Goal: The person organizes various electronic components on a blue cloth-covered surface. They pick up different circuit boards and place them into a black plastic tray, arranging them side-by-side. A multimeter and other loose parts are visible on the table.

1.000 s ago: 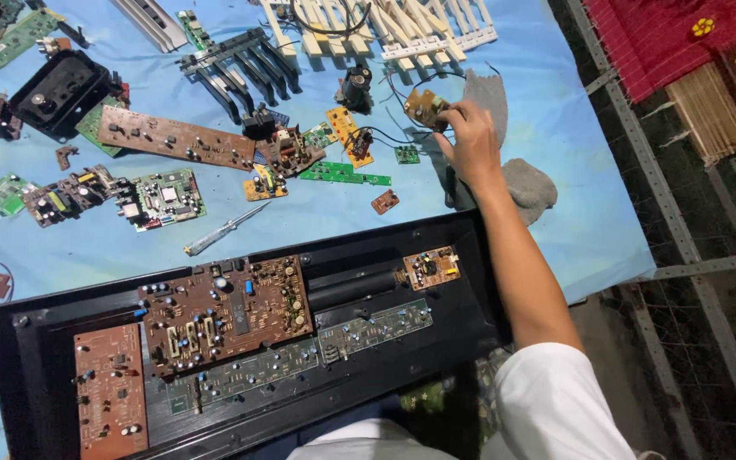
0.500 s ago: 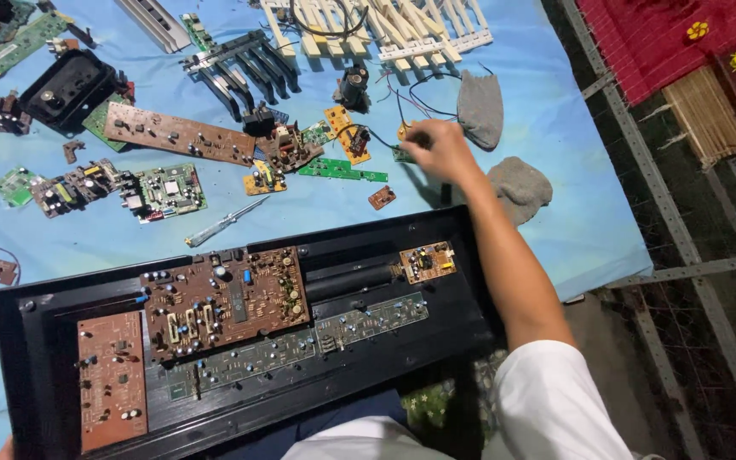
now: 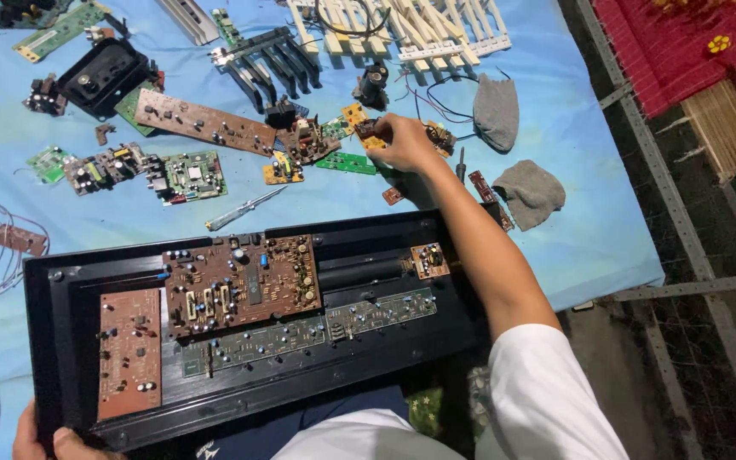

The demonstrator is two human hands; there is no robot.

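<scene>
My right hand (image 3: 404, 143) reaches over the blue cloth and pinches a small circuit board (image 3: 370, 132) among loose parts beyond the black keyboard case (image 3: 61, 358). That case lies open in front of me with brown circuit boards (image 3: 242, 283) and a long green board (image 3: 317, 328) inside. My left hand (image 3: 40, 441) grips the case's near left corner, with only the fingers showing at the bottom edge.
Scattered on the blue cloth (image 3: 572, 221) are several circuit boards, a long brown board (image 3: 204, 122), a screwdriver (image 3: 244, 209), a black speaker housing (image 3: 100, 75), black keys (image 3: 270, 58), white keys (image 3: 402, 30) and two grey rags (image 3: 530, 192). A metal frame and red mat lie at right.
My right hand has moved left and slightly nearer across the cloth, from the wires by the grey rag to the small boards. The view has shifted a little.
</scene>
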